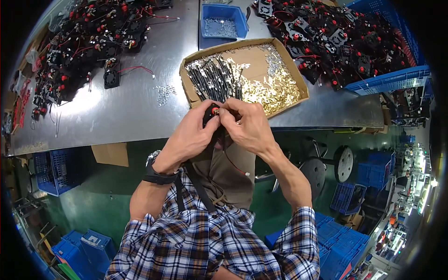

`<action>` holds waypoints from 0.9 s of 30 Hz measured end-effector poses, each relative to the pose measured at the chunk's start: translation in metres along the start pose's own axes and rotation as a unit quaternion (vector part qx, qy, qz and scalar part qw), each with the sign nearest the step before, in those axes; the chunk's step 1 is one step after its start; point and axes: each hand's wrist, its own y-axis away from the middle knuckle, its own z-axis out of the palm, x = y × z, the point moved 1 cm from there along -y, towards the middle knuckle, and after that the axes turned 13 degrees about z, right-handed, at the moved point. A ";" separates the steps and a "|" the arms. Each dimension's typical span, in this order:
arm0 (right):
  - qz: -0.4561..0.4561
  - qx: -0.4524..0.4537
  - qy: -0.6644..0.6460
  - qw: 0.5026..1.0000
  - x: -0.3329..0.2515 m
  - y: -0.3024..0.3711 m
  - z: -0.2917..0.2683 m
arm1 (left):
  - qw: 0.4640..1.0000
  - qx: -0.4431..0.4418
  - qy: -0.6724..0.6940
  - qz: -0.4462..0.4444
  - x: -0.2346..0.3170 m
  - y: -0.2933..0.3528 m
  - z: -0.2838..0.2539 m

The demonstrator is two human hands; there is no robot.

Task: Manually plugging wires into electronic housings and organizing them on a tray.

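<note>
Both my hands meet over the table's near edge, around a small black part with a red terminal (215, 111). My left hand (196, 129) grips its black body, fingers closed. At the terminal, my right hand (247, 122) pinches with thumb and forefinger; any small piece between those fingertips is hidden. A thin red wire with a white plug (247, 173) dangles below the part. Just beyond my hands lies a shallow cardboard tray (249, 48), holding black leads (212, 79), gold-coloured metal lugs (273, 93) and small silver washers or nuts (274, 63).
Piles of black fan assemblies (112, 78) with red terminals cover the table's left, and more (326, 42) fill the right beside blue crates (396, 81). A blue bin (224, 28) of small metal pieces stands behind the tray. Loose washers (164, 94) lie left. Stools (313, 176) stand below right.
</note>
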 end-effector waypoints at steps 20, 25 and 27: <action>-0.211 0.058 0.091 0.972 0.009 -0.002 0.000 | 0.996 0.003 0.068 -0.063 -0.001 0.000 0.000; -0.194 0.062 0.121 0.972 0.002 -0.002 -0.001 | 0.999 0.005 0.012 -0.038 0.008 -0.001 0.000; -0.153 0.054 0.119 0.980 0.000 -0.002 0.001 | 0.999 0.004 -0.033 -0.006 -0.006 0.000 -0.001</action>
